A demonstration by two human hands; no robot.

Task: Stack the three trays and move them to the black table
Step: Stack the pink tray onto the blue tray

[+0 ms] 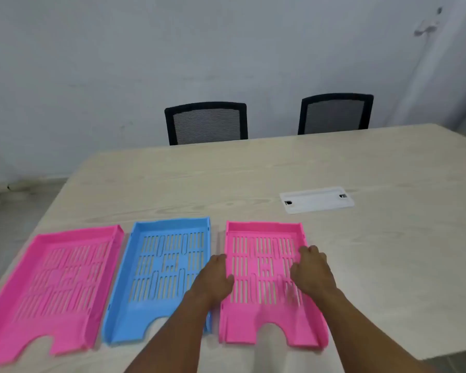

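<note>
Worktop (361,162): pale wood-grain laminate, matte, filling the middle and right of the frame. No black table in view, so I judge the carry comes much later.

Three trays sit in a row along the lower edge, none stacked yet. Left pink tray (51,286) at lower left, angled slightly; blue tray (167,267) just beside it at lower centre; right pink tray (264,270) just right of that, a narrow gap between each. All are thin moulded plastic, shallow-walled, slotted floors, with an arched cut-out in the near edge.

Both hands work the right pink tray. Left hand (215,275) lies at its left wall, fingers curled down into the gap beside the blue tray; whether it has closed on the wall I cannot tell. Right hand (311,267) rests on the tray's right side, fingers bent over the slotted floor near the wall; grip likewise unclear, some blur there.

Step in hand, as I read it: lift this tray to nest onto the blue one. I'd pinch both long walls evenly, lift level, keep the cut-outs facing the same way, and lower straight so the walls seat. Thin plastic likely flexes if held one-sided.

Smaller: two black mesh-back chairs (206,122) at upper centre; a white cable hatch (316,199) set in the worktop, centre right.
</note>
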